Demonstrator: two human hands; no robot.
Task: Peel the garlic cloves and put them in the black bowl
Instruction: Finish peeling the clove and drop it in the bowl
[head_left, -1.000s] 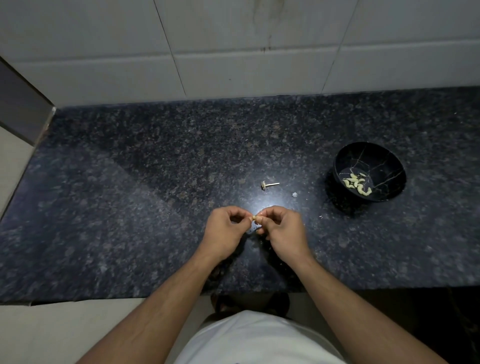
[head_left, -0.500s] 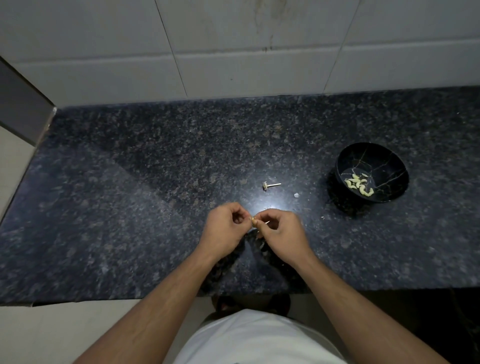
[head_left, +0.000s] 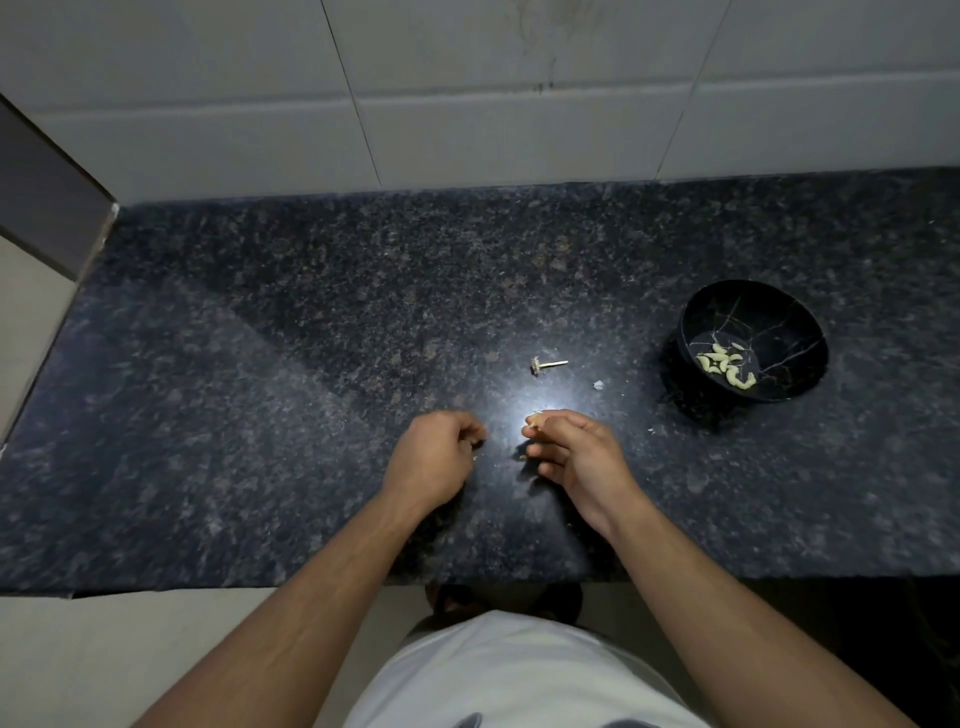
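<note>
Apart now, where they met a second ago: the left hand (head_left: 436, 457) curls, its hold unclear, while the right hand (head_left: 566, 447) pinches a small pale garlic clove (head_left: 532, 420) (likely peeled) for the glossy black bowl (head_left: 753, 340) to its right.

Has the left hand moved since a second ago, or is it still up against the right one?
Yes. The left hand has pulled left, away from the right hand pinching the garlic clove; bare countertop now shows between them, below the garlic stem.
</note>
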